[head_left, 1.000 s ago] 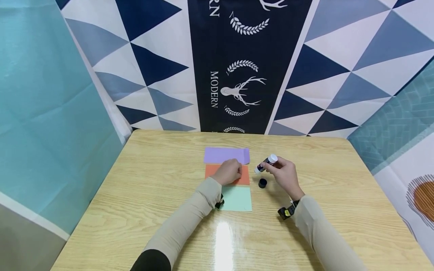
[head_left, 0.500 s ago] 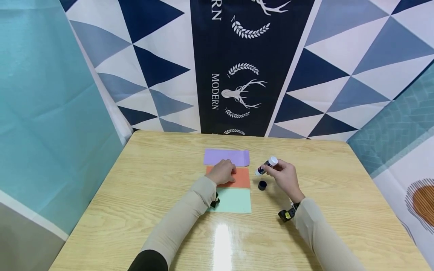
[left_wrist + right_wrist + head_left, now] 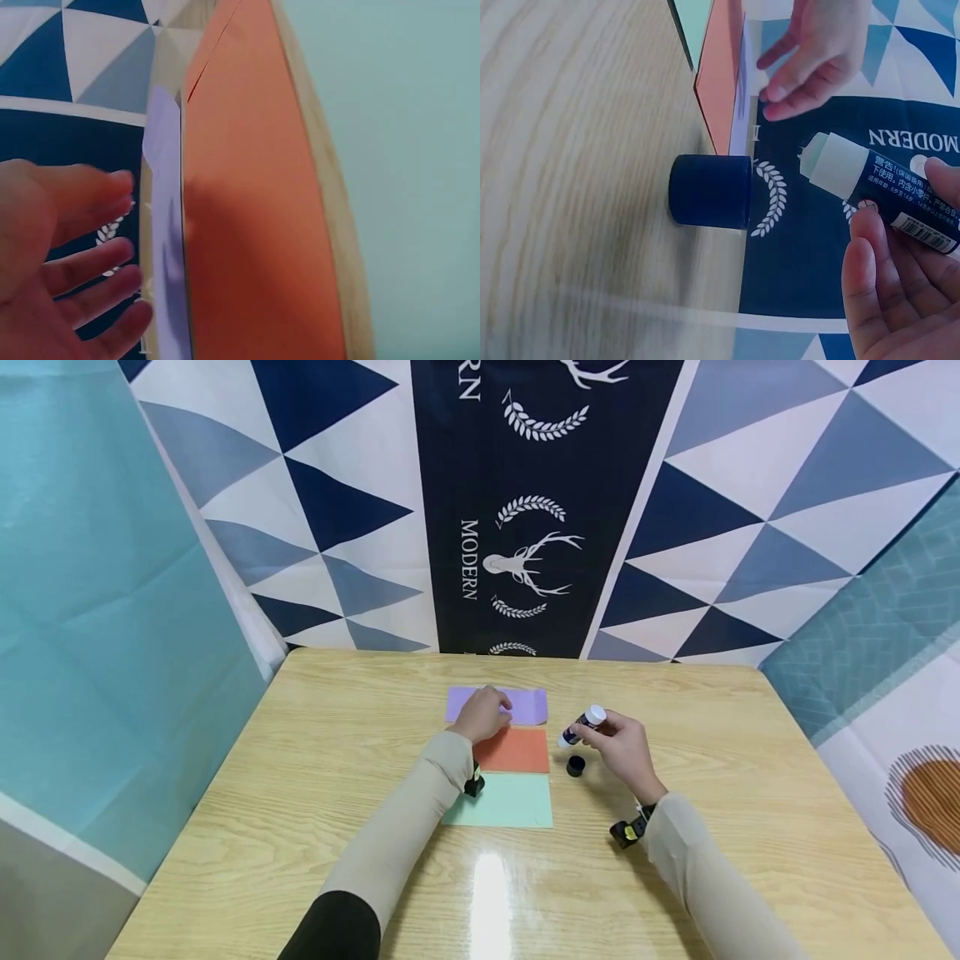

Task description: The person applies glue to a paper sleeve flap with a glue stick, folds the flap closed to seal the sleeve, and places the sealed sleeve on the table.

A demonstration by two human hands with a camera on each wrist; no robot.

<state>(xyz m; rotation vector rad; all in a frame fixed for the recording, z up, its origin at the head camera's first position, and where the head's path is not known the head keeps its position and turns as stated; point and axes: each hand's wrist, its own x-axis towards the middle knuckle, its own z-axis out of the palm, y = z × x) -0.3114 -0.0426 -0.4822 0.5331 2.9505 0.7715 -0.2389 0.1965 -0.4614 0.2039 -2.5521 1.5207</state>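
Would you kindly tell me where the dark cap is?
In the head view, the dark cap sits on the table, just right of the orange paper and below the held glue stick.

a pale wood-grain table (image 3: 337, 727) spreads beneath the left hand (image 3: 482, 714) and right hand (image 3: 626, 747), with a bright glare (image 3: 491, 902) on the near side of the left hand; beyond the left hand rises a dark panel (image 3: 465, 452) with white deer, sprigs and "modern", between white, navy and grey-blue triangles; far left of the left hand, a creased teal sheet (image 3: 112, 568); far right of the right hand, teal bricks (image 3: 892, 602) above a brown disc (image 3: 933, 793) on white
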